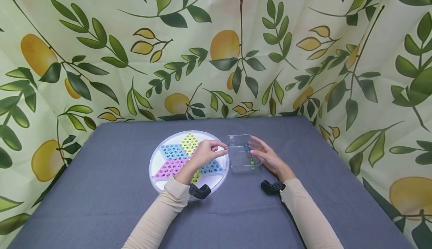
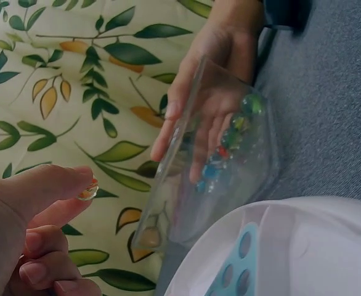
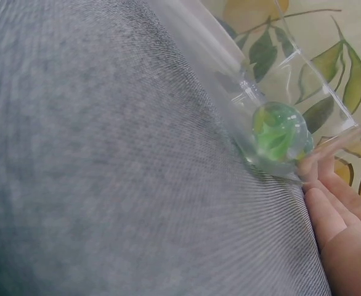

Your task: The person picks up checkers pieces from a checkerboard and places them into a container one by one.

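Between thumb and forefinger, my left hand (image 1: pixel 208 151) pinches a small clear marble (image 2: pixel 89 190) with orange inside. It is over the right side of a round white Chinese checkers board (image 1: pixel 156 166), just left of a clear plastic box (image 1: pixel 239 158). My right hand (image 1: pixel 268 157) grips the box by its right side, thumb at the rim and other fingers along the outer wall, seen through the plastic in the left wrist view. Green, blue and red marbles (image 2: pixel 231 135) lie in a row along that side of the box. A green marble (image 3: pixel 279 137) shows large in the right wrist view.
The board has pink, blue and yellow star points with holes, partly covered by the left forearm. Grey cloth (image 1: pixel 101 189) covers the table. A leaf-and-fruit patterned curtain (image 1: pixel 189 65) hangs behind and at both sides.
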`<action>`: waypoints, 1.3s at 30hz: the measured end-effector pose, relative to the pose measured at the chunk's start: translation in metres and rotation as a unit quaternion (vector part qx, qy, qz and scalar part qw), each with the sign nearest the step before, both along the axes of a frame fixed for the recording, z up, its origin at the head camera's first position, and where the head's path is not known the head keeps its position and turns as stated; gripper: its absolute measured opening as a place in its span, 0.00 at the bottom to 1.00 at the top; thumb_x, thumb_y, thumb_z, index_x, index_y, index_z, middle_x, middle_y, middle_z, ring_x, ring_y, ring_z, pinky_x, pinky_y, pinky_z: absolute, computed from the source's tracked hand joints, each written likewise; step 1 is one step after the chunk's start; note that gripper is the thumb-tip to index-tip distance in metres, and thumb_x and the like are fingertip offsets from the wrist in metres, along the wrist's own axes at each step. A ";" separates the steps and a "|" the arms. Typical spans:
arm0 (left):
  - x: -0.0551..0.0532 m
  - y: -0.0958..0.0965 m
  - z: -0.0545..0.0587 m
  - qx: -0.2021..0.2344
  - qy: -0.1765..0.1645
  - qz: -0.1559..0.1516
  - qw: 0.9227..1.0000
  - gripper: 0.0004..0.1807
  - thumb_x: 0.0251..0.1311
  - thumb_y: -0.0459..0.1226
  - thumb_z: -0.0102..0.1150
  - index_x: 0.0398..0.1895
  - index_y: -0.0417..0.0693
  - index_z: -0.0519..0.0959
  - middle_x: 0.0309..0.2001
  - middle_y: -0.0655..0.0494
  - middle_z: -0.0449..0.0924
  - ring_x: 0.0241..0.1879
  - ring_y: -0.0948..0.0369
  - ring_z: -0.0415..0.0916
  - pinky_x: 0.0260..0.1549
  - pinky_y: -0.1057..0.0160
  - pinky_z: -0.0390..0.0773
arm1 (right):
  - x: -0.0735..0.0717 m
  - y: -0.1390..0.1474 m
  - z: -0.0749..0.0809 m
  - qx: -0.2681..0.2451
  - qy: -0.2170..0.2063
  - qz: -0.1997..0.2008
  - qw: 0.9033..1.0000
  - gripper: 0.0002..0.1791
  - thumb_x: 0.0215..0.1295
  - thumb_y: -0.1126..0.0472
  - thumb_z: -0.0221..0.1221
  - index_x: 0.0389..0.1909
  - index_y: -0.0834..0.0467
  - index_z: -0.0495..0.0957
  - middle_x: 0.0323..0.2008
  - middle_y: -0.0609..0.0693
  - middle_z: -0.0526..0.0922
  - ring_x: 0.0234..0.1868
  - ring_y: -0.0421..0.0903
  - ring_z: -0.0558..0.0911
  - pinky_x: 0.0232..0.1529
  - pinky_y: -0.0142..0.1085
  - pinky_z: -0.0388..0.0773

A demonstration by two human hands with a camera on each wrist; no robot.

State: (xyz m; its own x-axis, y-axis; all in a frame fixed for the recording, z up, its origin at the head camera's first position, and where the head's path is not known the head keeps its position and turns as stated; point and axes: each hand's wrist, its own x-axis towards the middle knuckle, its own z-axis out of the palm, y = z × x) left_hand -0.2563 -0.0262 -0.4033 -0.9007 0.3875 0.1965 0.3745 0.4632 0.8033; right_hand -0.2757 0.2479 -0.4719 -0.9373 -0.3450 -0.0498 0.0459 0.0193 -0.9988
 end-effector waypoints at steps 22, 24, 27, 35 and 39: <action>0.002 0.017 -0.015 -0.005 0.004 -0.031 1.000 0.13 0.56 0.35 0.64 0.42 0.38 0.84 0.16 0.62 0.56 0.18 0.68 0.52 0.19 0.75 0.54 | 0.000 -0.002 0.003 0.006 -0.008 -0.011 1.000 0.40 0.70 0.63 0.53 0.76 0.52 0.43 0.77 0.61 0.48 0.79 0.56 0.45 0.77 0.53 0.42; 0.003 0.018 -0.016 -0.004 -0.002 -0.033 0.999 0.12 0.56 0.35 0.64 0.42 0.38 0.84 0.16 0.62 0.57 0.18 0.68 0.52 0.18 0.75 0.54 | 0.000 -0.002 0.003 0.010 -0.010 -0.012 1.000 0.40 0.70 0.63 0.53 0.76 0.52 0.43 0.77 0.60 0.48 0.79 0.55 0.46 0.77 0.49 0.47; 0.003 0.018 -0.018 -0.004 -0.009 -0.035 0.999 0.12 0.56 0.35 0.64 0.43 0.38 0.84 0.16 0.62 0.56 0.18 0.68 0.52 0.18 0.74 0.54 | 0.000 -0.002 0.003 0.010 -0.011 -0.012 1.000 0.40 0.70 0.63 0.53 0.77 0.52 0.43 0.77 0.60 0.48 0.79 0.55 0.47 0.70 0.31 0.60; 0.002 0.019 -0.020 -0.006 -0.010 -0.034 0.999 0.13 0.56 0.36 0.65 0.43 0.37 0.84 0.17 0.62 0.56 0.19 0.67 0.52 0.18 0.75 0.54 | 0.000 -0.002 0.003 0.008 -0.011 -0.012 1.000 0.40 0.70 0.63 0.54 0.77 0.52 0.43 0.77 0.60 0.48 0.79 0.54 0.46 0.58 0.18 0.64; 0.002 0.019 -0.020 -0.010 -0.008 -0.035 0.999 0.14 0.56 0.36 0.65 0.43 0.37 0.84 0.16 0.62 0.56 0.19 0.68 0.52 0.19 0.75 0.54 | 0.000 -0.002 0.003 0.013 -0.013 -0.012 1.000 0.40 0.69 0.63 0.54 0.77 0.51 0.43 0.77 0.59 0.49 0.79 0.54 0.47 0.70 0.32 0.58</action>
State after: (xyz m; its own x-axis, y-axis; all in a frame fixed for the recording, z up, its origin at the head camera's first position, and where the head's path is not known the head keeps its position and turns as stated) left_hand -0.2541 -0.0072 -0.4234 -0.8743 0.4532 0.1739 0.3936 0.4523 0.8003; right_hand -0.2756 0.2463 -0.4686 -0.9436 -0.3203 -0.0836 0.0735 0.0437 -0.9963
